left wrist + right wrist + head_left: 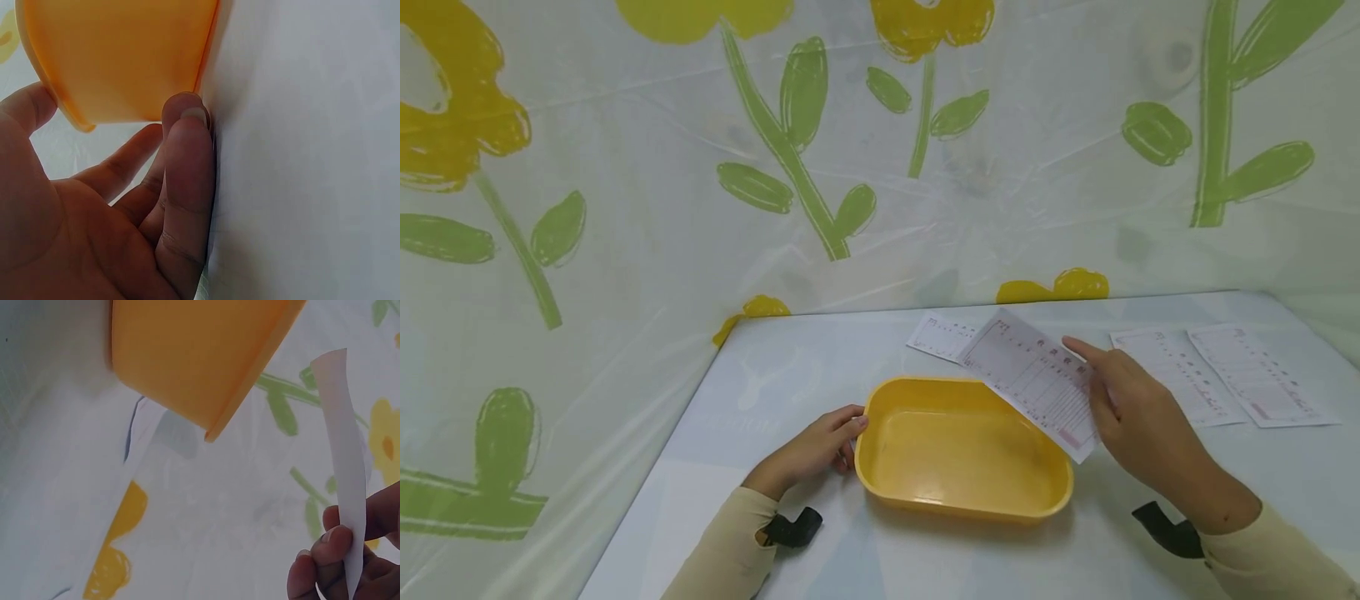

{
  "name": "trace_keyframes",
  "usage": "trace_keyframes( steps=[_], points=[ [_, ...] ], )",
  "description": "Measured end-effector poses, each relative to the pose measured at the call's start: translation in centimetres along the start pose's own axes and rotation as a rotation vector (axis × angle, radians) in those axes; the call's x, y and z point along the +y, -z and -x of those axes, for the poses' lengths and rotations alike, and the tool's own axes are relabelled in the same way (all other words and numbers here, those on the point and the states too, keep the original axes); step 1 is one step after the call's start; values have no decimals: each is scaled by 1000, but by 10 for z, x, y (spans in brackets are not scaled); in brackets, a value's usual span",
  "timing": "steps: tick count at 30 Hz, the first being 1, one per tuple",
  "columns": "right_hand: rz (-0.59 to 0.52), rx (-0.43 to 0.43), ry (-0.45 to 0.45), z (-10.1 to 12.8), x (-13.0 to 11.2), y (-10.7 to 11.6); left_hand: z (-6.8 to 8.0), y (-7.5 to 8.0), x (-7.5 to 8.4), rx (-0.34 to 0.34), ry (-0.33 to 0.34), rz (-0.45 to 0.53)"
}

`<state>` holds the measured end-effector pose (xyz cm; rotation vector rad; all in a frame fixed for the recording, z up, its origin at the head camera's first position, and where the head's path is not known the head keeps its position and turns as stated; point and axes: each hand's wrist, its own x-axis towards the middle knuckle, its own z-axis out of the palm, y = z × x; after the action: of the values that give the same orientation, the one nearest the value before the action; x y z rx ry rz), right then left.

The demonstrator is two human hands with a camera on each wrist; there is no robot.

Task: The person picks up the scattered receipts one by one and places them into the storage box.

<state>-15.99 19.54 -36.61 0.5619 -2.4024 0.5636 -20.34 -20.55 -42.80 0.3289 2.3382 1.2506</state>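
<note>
In the head view a yellow plastic basin [880, 492] sits on the white table. My left hand [817, 442] rests against its left side. In the left wrist view the thumb [31, 106] touches the rim, while the other fingers lie low, by the base and the tabletop. My right hand [1138, 408] pinches a printed paper sheet [1033, 371] at its right edge, index finger stretched out along it. The sheet tilts above the basin's back right corner. Seen edge-on in the right wrist view, the paper [344, 444] bends slightly between thumb and fingers.
Behind the held sheet, another printed sheet [934, 335] lies on the table [760, 383]. Two more, a nearer one [1180, 379] and an outer one [1258, 375], lie side by side at the right. A flower-patterned curtain [1015, 200] hangs along the back.
</note>
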Motion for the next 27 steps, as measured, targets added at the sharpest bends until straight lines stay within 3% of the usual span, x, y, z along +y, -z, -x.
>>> trace_keyframes(
  steps=[27],
  points=[
    [-43,-83,59,7,-19,-11,0,-1,0,16,-3,4]
  ],
)
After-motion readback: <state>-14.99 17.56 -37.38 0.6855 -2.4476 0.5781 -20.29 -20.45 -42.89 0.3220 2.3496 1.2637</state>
